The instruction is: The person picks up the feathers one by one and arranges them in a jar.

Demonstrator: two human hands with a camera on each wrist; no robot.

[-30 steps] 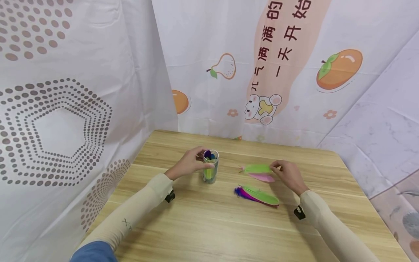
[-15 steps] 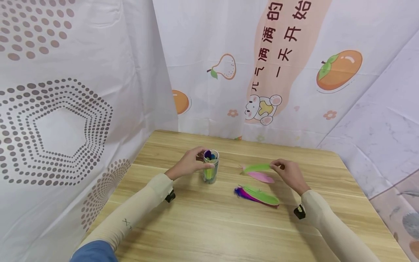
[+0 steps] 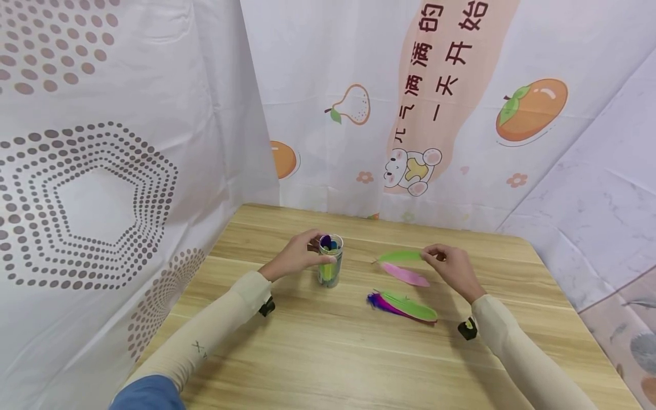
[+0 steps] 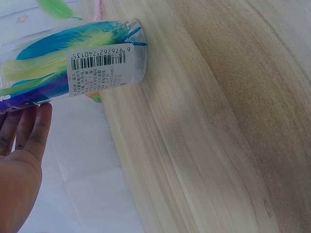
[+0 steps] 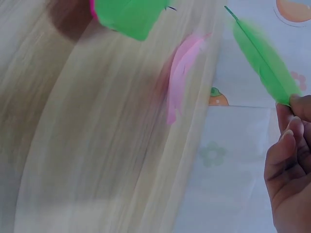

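One green feather, right of the frame's centre, runs nearly level, pinched at its tip by the right hand; its quill points left toward the clear jar, which the left hand grips upright.

The left hand has its fingers against the left side of a clear jar, upright on the worktop. Inside are blue, yellow and purple feathers, partly behind a barcode label. Rightward shows a green feather.
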